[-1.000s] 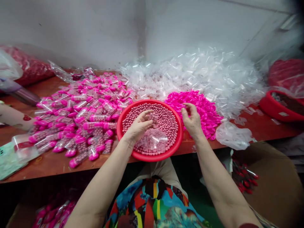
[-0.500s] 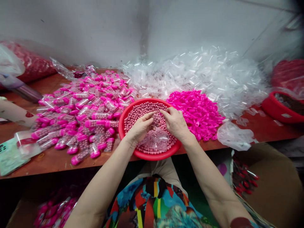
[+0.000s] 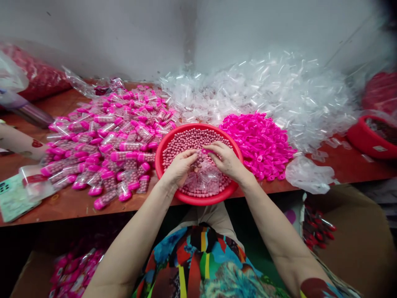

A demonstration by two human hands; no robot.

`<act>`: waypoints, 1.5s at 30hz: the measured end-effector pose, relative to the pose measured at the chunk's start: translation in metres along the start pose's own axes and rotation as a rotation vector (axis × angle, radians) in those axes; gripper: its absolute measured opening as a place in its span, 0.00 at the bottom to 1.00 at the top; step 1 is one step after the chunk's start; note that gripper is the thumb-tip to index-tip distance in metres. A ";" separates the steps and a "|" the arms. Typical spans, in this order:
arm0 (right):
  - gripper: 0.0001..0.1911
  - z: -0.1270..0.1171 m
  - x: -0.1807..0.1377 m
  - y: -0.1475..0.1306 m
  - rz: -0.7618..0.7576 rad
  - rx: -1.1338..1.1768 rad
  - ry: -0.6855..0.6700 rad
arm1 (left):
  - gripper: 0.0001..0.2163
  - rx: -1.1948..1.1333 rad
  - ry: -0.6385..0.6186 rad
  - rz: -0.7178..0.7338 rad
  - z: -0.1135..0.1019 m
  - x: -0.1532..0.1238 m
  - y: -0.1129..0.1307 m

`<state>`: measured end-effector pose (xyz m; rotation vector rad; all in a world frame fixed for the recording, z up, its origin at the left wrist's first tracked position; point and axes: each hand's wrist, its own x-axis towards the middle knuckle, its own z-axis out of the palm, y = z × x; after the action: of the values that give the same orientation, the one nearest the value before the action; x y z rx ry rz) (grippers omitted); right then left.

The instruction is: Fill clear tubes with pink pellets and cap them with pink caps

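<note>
bead container (image 3: 199, 158) is what i watch through the head view, held over the bowl by the desk's front edge. largest first: the reddish desk (image 3: 344, 167) carries a heap of clear containers (image 3: 266, 87) along its back edge, right of centre, and a heap of pink-ended containers (image 3: 118, 136) across its left half. between them, at the front edge, sits the red bowl (image 3: 198, 201), with a pile of pink caps (image 3: 260, 145) just to its right. the left hand (image 3: 181, 165), at the bowl's left side, pinches the bead container with narrowed fingers; the right hand (image 3: 228, 159) reaches in opposite, fingers bent and slightly apart, and i cannot tell whether it holds anything. toward the bowl's front rim, clear pieces (image 3: 211, 180) lie on loose pink beads (image 3: 186, 138). i judge the bead container light, stiff, slippery and perhaps brittle; i would take it by the side walls, gently, fingers off the ends.
</note>
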<state>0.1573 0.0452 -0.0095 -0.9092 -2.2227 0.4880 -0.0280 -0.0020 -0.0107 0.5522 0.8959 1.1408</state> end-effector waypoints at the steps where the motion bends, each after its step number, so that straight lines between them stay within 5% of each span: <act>1: 0.15 0.001 -0.001 0.000 0.019 -0.021 0.013 | 0.11 0.001 0.005 -0.001 0.000 -0.001 0.000; 9: 0.13 0.002 -0.005 -0.012 0.135 0.159 -0.002 | 0.08 -0.024 0.000 -0.036 0.003 -0.002 -0.001; 15: 0.14 0.001 -0.011 -0.005 0.146 -0.107 0.087 | 0.10 -0.106 0.000 -0.020 0.003 -0.002 -0.006; 21: 0.12 0.005 -0.008 -0.018 0.232 0.287 0.161 | 0.13 -0.107 -0.022 0.001 0.008 -0.006 -0.008; 25: 0.14 0.010 -0.012 -0.015 0.320 0.355 0.178 | 0.15 -0.098 -0.038 0.009 0.009 -0.005 -0.009; 30: 0.19 0.010 -0.015 -0.007 0.181 0.074 0.228 | 0.16 -0.100 -0.032 0.006 0.007 -0.003 -0.011; 35: 0.16 0.007 -0.017 -0.016 0.018 -0.071 0.120 | 0.15 -0.075 -0.040 0.022 0.008 -0.002 -0.012; 39: 0.17 0.008 -0.019 -0.025 0.009 -0.003 0.114 | 0.15 -0.086 -0.040 0.047 0.007 -0.001 -0.014; 45: 0.12 0.014 -0.013 -0.026 0.175 0.212 0.287 | 0.16 -0.067 -0.056 0.036 0.007 -0.002 -0.012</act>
<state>0.1420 0.0170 -0.0110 -0.9969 -1.8058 0.6192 -0.0163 -0.0080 -0.0158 0.5448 0.7994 1.1782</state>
